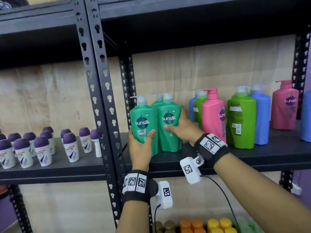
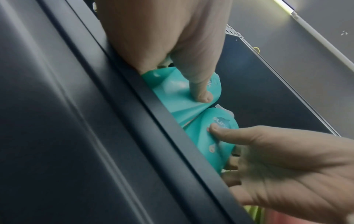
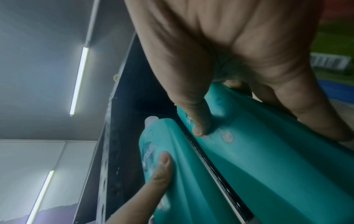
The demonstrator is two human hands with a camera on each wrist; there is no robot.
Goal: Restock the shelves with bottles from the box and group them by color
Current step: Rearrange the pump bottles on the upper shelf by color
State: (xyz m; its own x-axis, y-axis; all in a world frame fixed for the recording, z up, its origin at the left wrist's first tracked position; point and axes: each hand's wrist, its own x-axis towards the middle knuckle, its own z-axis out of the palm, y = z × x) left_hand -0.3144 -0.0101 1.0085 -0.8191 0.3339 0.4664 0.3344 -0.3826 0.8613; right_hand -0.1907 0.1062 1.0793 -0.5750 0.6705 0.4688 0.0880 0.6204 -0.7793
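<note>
Two teal bottles stand upright, side by side, at the near left end of the shelf (image 1: 218, 158), a third behind them. The left hand (image 1: 140, 148) wraps the left teal bottle (image 1: 144, 125) low on its body, thumb across the label. The right hand (image 1: 182, 128) clasps the right teal bottle (image 1: 169, 125) at its waist. Judged stiff, smooth-walled and fairly heavy if full (pump heads look the weaker point), they are best gripped at the narrowed mid-body. Mixed pink, blue and lime bottles (image 1: 242, 118) stand further right.
</note>
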